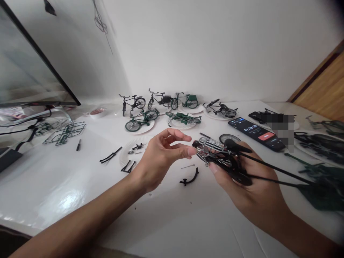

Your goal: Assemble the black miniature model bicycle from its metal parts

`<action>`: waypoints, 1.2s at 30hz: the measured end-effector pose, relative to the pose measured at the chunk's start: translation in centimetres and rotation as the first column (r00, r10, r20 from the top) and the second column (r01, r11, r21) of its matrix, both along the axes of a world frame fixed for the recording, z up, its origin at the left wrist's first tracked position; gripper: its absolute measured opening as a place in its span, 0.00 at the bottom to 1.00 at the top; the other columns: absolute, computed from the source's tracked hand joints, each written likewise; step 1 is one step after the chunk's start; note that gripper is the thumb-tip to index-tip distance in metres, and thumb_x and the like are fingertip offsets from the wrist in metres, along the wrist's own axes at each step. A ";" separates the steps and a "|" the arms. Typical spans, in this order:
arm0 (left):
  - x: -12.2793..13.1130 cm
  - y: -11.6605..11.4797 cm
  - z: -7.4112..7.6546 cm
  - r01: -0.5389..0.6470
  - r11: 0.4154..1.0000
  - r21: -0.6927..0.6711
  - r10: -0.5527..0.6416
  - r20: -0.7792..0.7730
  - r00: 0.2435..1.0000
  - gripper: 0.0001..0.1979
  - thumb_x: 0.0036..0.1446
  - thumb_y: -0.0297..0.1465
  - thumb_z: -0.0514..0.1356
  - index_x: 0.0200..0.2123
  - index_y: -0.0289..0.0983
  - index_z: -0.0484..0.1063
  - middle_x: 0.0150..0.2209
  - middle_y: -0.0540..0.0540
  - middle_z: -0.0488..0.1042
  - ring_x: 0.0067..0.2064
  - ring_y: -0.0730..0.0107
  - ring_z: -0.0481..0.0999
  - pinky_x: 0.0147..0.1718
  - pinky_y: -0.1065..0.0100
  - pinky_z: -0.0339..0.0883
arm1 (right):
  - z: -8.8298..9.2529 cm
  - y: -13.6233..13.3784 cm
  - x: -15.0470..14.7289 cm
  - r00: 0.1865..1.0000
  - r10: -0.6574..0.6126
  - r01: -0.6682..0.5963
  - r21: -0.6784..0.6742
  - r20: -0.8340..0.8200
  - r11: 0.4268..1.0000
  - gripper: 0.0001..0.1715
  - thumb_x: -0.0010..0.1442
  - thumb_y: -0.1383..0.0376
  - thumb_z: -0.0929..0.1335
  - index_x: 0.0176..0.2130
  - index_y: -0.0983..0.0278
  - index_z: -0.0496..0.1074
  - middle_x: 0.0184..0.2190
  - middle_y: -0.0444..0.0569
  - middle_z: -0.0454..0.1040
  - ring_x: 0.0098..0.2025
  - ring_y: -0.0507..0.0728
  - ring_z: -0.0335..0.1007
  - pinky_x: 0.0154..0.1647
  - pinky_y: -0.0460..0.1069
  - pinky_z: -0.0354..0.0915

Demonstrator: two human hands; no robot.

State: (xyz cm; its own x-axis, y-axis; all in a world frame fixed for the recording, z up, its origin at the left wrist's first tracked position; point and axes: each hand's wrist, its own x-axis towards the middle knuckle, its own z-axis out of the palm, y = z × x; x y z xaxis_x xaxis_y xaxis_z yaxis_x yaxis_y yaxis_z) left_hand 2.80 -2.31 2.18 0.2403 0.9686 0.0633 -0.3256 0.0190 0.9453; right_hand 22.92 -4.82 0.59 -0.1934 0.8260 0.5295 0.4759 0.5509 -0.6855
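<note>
Head view: only one camera, looking down over a white table (67, 193).
Right hand (249, 190): fingers curled round a half-built model bike (223, 157), held just above the table, near and right of centre.
Left hand (158, 157): fingers narrowly parted, thumb and forefinger tips at the bike's rear rack (212, 144); whether they pinch a small part I cannot tell.
Handling: the bike looks light, stiff and thin-limbed, probably fragile at spokes and rack; the frame is the safer hold.
Near: a black mudguard (189, 178) and a pin (187, 166) lie on the table just below the hands.
Far: finished bikes (161, 99) on paper plates (146, 126).
Right: phone (256, 133) showing a timer.
Left: green part frames (64, 133), monitor (29, 68).
</note>
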 end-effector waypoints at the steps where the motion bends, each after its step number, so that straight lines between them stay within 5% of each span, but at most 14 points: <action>1: 0.0 0.0 0.0 0.001 1.000 0.003 -0.001 0.001 1.000 0.17 0.48 0.23 0.73 0.38 0.36 0.70 0.46 0.47 0.75 0.38 0.73 0.75 0.40 0.68 0.66 | 0.0 0.0 0.0 1.000 -0.002 0.002 -0.001 0.000 1.000 0.09 0.64 0.65 0.69 0.45 0.57 0.69 0.36 0.46 0.78 0.34 0.56 0.75 0.28 0.48 0.69; 7: -0.1 0.1 0.1 -0.024 1.000 0.012 0.024 -0.021 0.999 0.19 0.45 0.24 0.75 0.37 0.36 0.70 0.44 0.47 0.75 0.38 0.72 0.75 0.39 0.67 0.67 | 0.1 0.1 0.0 1.000 0.009 -0.009 -0.003 0.007 1.000 0.05 0.65 0.64 0.68 0.43 0.58 0.71 0.43 0.49 0.78 0.36 0.57 0.76 0.30 0.49 0.71; 11: -0.1 0.3 0.1 -0.036 0.997 0.065 0.041 -0.073 0.996 0.18 0.45 0.27 0.75 0.37 0.35 0.72 0.40 0.47 0.76 0.37 0.70 0.75 0.39 0.67 0.68 | 0.3 0.3 0.0 0.998 0.035 -0.038 -0.056 -0.051 0.998 0.03 0.64 0.65 0.68 0.41 0.57 0.71 0.35 0.46 0.77 0.33 0.56 0.75 0.29 0.49 0.70; 25: -0.2 0.7 0.0 0.007 0.973 0.233 0.019 -0.109 0.994 0.11 0.50 0.25 0.73 0.36 0.33 0.77 0.36 0.47 0.75 0.37 0.72 0.75 0.38 0.71 0.73 | 0.1 0.9 0.0 0.968 0.088 -0.139 -0.213 -0.234 0.967 0.20 0.52 0.63 0.78 0.45 0.57 0.76 0.41 0.44 0.82 0.42 0.57 0.81 0.42 0.48 0.78; 31: -0.5 0.9 0.0 0.073 0.965 0.252 -0.051 -0.092 0.994 0.13 0.48 0.22 0.73 0.37 0.32 0.77 0.35 0.46 0.75 0.37 0.70 0.76 0.38 0.69 0.76 | 0.2 0.8 0.1 0.984 0.057 -0.086 -0.170 -0.167 0.982 0.10 0.57 0.63 0.75 0.42 0.58 0.78 0.37 0.44 0.83 0.37 0.57 0.81 0.36 0.48 0.78; 36: -0.7 1.0 -0.3 0.133 0.939 0.316 -0.110 -0.089 0.990 0.11 0.53 0.22 0.71 0.40 0.31 0.76 0.37 0.45 0.76 0.39 0.69 0.77 0.40 0.67 0.77 | 0.7 1.0 0.6 0.985 0.138 -0.149 -0.110 -0.101 0.983 0.14 0.61 0.64 0.73 0.48 0.56 0.77 0.52 0.44 0.78 0.50 0.58 0.78 0.44 0.48 0.76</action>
State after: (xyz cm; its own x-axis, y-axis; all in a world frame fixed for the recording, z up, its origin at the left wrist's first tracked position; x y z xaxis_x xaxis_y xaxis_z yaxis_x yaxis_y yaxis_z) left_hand 2.08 -1.26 1.88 0.3696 0.8630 0.3445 -0.2733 -0.2534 0.9279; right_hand 23.51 -3.80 1.24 -0.2691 0.8502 0.4524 0.3290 0.5226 -0.7865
